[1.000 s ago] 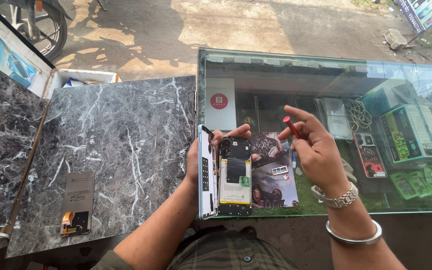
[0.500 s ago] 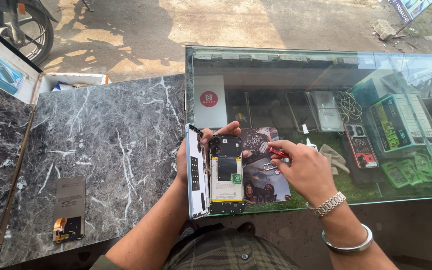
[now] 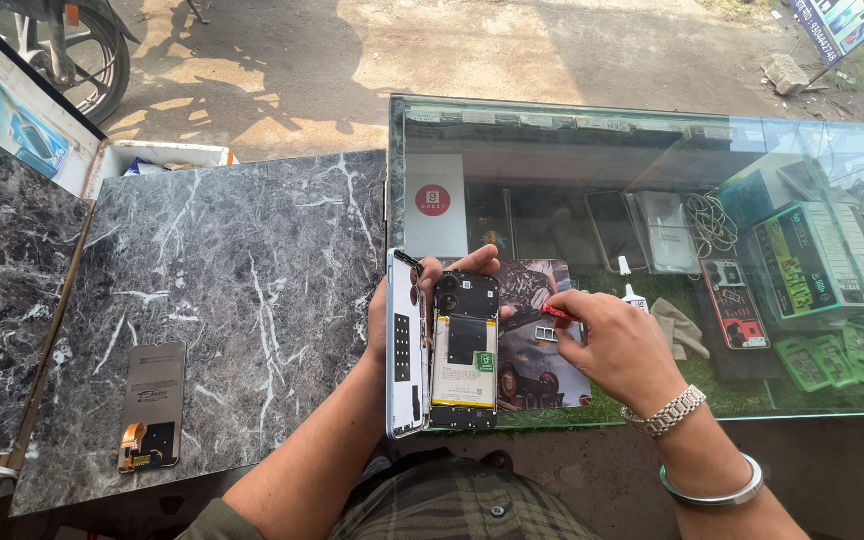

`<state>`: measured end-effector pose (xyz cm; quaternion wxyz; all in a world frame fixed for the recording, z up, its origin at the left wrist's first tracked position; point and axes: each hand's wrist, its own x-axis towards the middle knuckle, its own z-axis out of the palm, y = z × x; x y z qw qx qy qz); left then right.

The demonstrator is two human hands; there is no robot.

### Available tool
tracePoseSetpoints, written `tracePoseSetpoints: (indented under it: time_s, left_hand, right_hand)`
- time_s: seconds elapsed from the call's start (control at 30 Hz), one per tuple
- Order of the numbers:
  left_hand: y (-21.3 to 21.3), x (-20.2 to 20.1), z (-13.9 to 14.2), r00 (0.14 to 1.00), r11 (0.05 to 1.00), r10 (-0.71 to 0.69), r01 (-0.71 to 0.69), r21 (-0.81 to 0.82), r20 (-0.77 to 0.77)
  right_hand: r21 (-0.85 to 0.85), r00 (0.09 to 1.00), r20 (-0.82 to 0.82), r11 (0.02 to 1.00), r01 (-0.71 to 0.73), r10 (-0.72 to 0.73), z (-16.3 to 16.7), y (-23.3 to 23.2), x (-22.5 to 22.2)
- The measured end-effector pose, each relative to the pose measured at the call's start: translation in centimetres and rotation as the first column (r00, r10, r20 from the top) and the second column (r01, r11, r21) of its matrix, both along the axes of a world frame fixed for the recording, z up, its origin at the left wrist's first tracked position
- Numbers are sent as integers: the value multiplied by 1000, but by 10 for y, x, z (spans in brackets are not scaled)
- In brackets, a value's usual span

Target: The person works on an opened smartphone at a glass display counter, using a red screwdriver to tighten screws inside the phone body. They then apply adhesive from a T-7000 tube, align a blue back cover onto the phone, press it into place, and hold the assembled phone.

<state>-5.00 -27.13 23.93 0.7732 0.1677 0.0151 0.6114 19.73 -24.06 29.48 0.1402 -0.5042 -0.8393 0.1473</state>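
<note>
My left hand point(image 3: 407, 300) grips an opened smartphone point(image 3: 464, 350) with its battery and camera modules exposed, together with its detached back cover point(image 3: 406, 345) held upright at the phone's left side. My right hand point(image 3: 617, 345) pinches a small red-handled tool point(image 3: 559, 313) just to the right of the phone, over a dark printed mat point(image 3: 537, 345) on the glass counter point(image 3: 592, 150). The tool tip is hidden by my fingers.
A detached phone screen panel point(image 3: 152, 405) lies on the dark marble slab point(image 3: 222, 300) at left. Inside the glass case lie phones, a white cable point(image 3: 709, 225), green boxes point(image 3: 802, 265) and a small glue bottle point(image 3: 632, 290). A motorbike wheel point(image 3: 82, 60) stands on the pavement.
My right hand has come down from a raised, spread pose and closed on the red tool beside the phone. The phone and cover stay held in my left hand.
</note>
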Motion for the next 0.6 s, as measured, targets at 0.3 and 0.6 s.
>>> tracePoseSetpoints:
  time_s: [0.3, 0.6]
  left_hand:
    - [2, 0, -5, 994, 995, -70, 63, 83, 83]
    - [3, 3, -1, 999, 996, -4, 0, 90, 37]
  right_hand:
    - [-75, 997, -23, 995, 67, -69, 5, 1, -5]
    - [-106, 988, 33, 983, 153, -150, 9, 5, -8]
